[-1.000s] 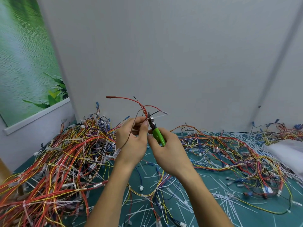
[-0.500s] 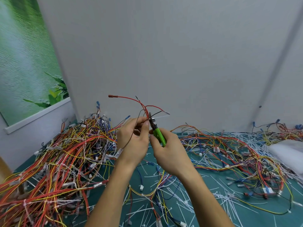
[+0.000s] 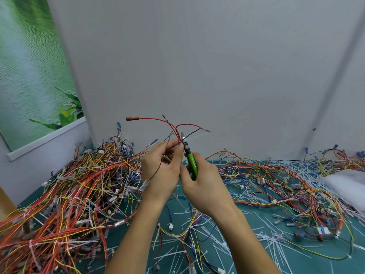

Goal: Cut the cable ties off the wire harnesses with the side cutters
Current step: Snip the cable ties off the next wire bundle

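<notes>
1. Broadly, the teal-green table mat [image 3: 256,220] filled the lower half of the frame as the work surface, so anything snipped would drop onto it.
2. The big heap of red, orange and yellow wire harnesses [image 3: 69,194] lay at lower left. It was probably stock awaiting cutting, since white ties still showed on its bundles.
3. A thinner spread of loose coloured wires [image 3: 286,184] ran across the right side, apart from the heap, and was likely finished work.
4. The scattered white cut cable ties [image 3: 276,246] littered the lower centre and lower right, judged to be offcuts.
5. The left hand [image 3: 164,171], at centre, pinched a small harness of red and black wires [image 3: 174,129] between thumb and fingertips. It held the harness above the mat, presumably to present the tie to the blades.
6. The right hand [image 3: 205,184], just right of it, had its fingers curled round the green-handled steel side cutters [image 3: 192,163]. The tip pointed up into the bundle just above the left thumb.
7. A thin white cable tie tail [image 3: 199,134] stuck out to the right of the tip. Whether the blades had bitten through could not be told.
8. No brand or writing was legible, and the small white tags [image 3: 324,230] were too blurred.
</notes>
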A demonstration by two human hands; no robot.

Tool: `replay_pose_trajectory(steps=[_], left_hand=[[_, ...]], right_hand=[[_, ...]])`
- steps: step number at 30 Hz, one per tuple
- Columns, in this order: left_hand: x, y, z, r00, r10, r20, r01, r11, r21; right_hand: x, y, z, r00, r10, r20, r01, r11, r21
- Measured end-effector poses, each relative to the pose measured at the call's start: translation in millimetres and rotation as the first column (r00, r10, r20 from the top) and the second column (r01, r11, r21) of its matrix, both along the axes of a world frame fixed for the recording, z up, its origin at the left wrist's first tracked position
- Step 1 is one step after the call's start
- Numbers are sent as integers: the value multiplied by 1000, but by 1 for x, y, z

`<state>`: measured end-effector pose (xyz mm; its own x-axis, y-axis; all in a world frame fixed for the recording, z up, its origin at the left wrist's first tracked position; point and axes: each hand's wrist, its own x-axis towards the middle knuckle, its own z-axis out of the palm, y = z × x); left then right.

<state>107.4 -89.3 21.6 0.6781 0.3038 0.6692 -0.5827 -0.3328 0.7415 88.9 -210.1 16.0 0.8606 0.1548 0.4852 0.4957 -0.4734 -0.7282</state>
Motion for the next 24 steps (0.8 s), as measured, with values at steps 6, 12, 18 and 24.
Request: replay_pose_trajectory(steps=[6, 12, 18, 24], left_hand=[[-1, 0, 0, 999, 40, 33, -42, 998, 42], [0, 0, 2, 997, 66, 37, -68, 996, 63], [-1, 1, 3, 998, 57, 30, -59, 997, 47], [-1, 4, 3, 999, 41, 13, -42, 999, 30]], right_hand=[[-1, 0, 1, 1000, 23, 0, -23, 1000, 11], [-1, 1, 0, 999, 34, -17, -33, 998, 56], [1, 1, 1, 995, 72, -74, -63, 991, 122], [1, -3, 4, 965, 178, -194, -134, 966, 222]])
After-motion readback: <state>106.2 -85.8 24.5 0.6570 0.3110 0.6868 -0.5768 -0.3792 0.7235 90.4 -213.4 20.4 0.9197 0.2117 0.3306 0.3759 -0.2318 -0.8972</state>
